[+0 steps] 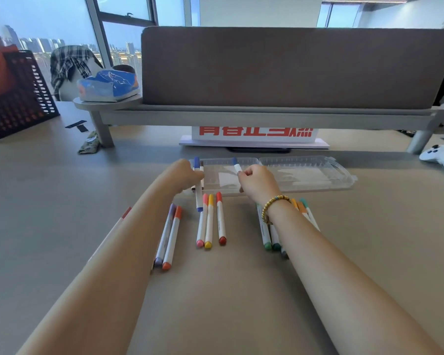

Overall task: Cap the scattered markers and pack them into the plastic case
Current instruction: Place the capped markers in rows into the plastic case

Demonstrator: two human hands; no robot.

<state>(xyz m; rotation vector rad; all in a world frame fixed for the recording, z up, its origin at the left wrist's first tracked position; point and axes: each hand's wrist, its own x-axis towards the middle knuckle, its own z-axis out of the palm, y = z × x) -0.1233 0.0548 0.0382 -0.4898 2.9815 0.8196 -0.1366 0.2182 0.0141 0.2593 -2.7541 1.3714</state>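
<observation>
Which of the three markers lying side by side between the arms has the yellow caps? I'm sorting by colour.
The middle one, the white-barrelled marker with yellow caps; the pink-capped marker lies to its left, the red-capped marker to its right.

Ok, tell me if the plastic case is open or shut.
Open: the plastic case lies spread flat, both clear halves side by side.

White-barrelled markers lie on a beige-grey desk (62, 226), their caps coloured: 1 pink (202, 221), 1 yellow (209, 221), 1 red (221, 219), 1 lilac (166, 234), 1 orange (172, 237), and 2 green (265, 234). A dark blue-capped marker (198, 185) overlaps a clear, colourless plastic case (305, 172). A gold-beaded bracelet (272, 207) circles one wrist. Behind stand a brown divider panel (292, 67), a black-and-white plaid cloth (69, 62), and a white sign with red characters (254, 133).
</observation>
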